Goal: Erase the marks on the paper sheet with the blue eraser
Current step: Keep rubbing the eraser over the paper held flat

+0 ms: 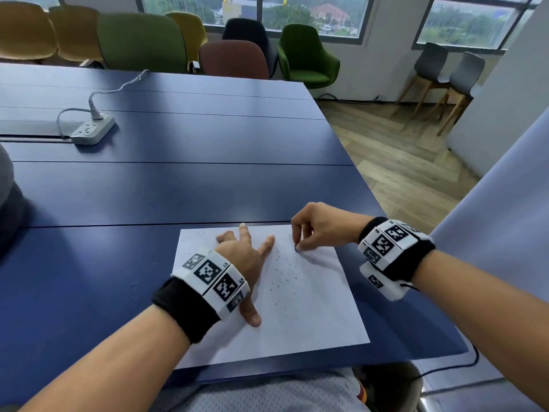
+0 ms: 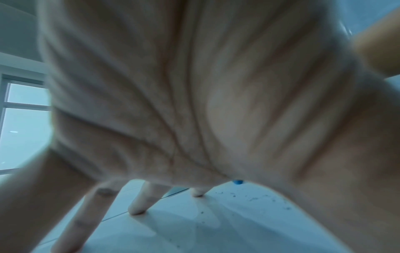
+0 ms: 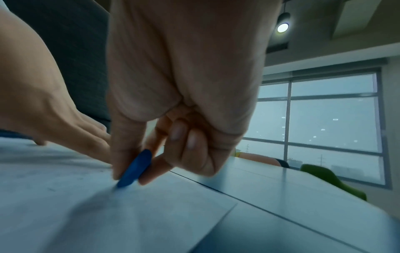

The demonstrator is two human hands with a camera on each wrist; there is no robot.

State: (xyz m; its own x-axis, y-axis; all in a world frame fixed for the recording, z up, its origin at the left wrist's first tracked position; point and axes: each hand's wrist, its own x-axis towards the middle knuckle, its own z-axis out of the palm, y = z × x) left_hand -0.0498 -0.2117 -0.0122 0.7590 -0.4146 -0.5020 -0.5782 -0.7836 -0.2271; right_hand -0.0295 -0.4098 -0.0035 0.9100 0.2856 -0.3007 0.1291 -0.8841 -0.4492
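A white paper sheet (image 1: pixel 312 316) lies on the blue table (image 1: pixel 178 188) near its front edge, speckled with dark eraser crumbs (image 1: pixel 282 278). My left hand (image 1: pixel 243 257) lies flat on the sheet's upper left part, fingers spread and straight, pressing it down. My right hand (image 1: pixel 300 245) pinches the small blue eraser (image 3: pixel 135 168) between thumb and fingers, its tip touching the paper near the far right part. In the left wrist view the eraser (image 2: pixel 238 181) shows as a blue dot beyond my palm.
A white power strip (image 1: pixel 93 127) with a cable sits far left on the table. Several chairs (image 1: pixel 234 59) stand behind the table's far edge. The table's right edge drops to a wooden floor (image 1: pixel 401 162). A dark cable (image 1: pixel 445 367) hangs at the front right.
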